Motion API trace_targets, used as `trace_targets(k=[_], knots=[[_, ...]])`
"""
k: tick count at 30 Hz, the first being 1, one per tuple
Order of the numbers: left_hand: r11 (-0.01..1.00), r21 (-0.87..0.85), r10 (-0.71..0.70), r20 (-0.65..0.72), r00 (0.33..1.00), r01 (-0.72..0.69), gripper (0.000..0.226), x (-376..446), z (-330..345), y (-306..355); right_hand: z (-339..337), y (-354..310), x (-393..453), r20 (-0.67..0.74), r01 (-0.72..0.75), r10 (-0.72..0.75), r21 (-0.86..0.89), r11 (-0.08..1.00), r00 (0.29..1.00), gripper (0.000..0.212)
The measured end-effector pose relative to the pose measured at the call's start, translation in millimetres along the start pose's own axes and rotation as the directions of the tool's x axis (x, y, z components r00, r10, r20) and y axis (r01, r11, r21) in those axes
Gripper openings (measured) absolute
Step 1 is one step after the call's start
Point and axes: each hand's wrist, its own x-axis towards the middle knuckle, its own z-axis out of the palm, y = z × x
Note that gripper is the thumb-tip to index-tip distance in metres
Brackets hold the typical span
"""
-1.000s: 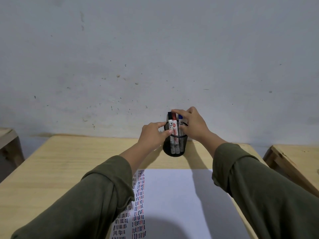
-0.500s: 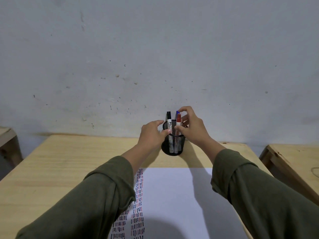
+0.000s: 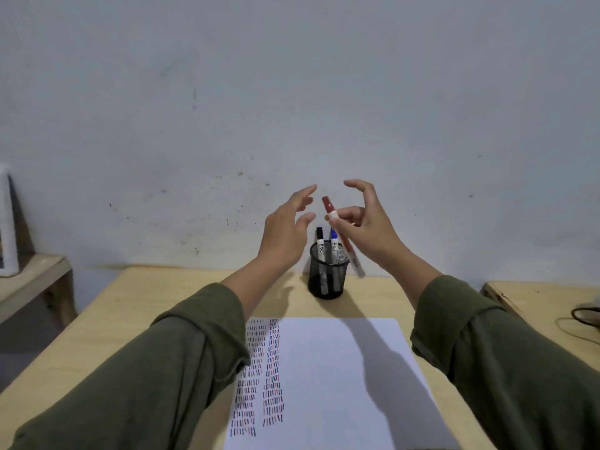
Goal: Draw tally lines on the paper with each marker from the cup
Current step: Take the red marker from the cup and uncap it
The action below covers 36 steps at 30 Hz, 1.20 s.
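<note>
A light wooden table [image 3: 136, 323] stands against a pale, speckled wall [image 3: 292, 92]. Off its left edge sits a lower wooden bench [image 3: 35, 280] bearing a white-framed object [image 3: 6, 222]. Off its right edge, another wooden surface [image 3: 535, 300] carries a dark cable [image 3: 584, 315].

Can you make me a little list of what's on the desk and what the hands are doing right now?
right hand: holds the red marker, lifted above the cup, cap on
left hand: open, empty, beside the marker
mesh cup: upright on the wooden table, holds a black marker and a blue marker
paper: two columns of tally lines down its left side, the rest blank
</note>
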Motion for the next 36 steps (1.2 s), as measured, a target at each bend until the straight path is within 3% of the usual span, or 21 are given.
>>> trace_targets(k=[8, 17, 23, 28, 32, 36], knots=[[0.999, 0.035, -0.021, 0.042, 0.999, 0.02, 0.017, -54, -30, 21, 8, -34, -71, 0.158, -0.061, 0.06, -0.002, 0.998, 0.986, 0.054], [0.993, 0.009, -0.117, -0.113, 0.987, 0.119, 0.017, -115, -35, 36, -9, -76, -119, 0.204, -0.162, 0.173, -0.07, 0.984, 0.963, 0.041], [0.957, -0.133, -0.283, -0.244, 0.928, 0.257, 0.017, -129, -41, 38, -16, -83, -137, 0.081, -0.158, 0.144, 0.209, 0.965, 0.986, 0.034], [0.944, -0.179, -0.316, -0.242, 0.917, 0.278, 0.015, -138, -41, 42, -2, -79, -139, -0.046, -0.126, 0.19, 0.591, 0.796, 0.981, 0.044], [0.971, -0.134, -0.224, -0.202, 0.953, 0.2, 0.013, -142, -39, 48, 13, -74, -140, -0.025, -0.145, 0.215, 0.659, 0.738, 0.976, 0.039], [0.98, -0.139, -0.163, -0.16, 0.974, 0.141, 0.012, -145, -39, 49, 23, -69, -142, 0.002, -0.159, 0.209, 0.658, 0.736, 0.978, 0.015]])
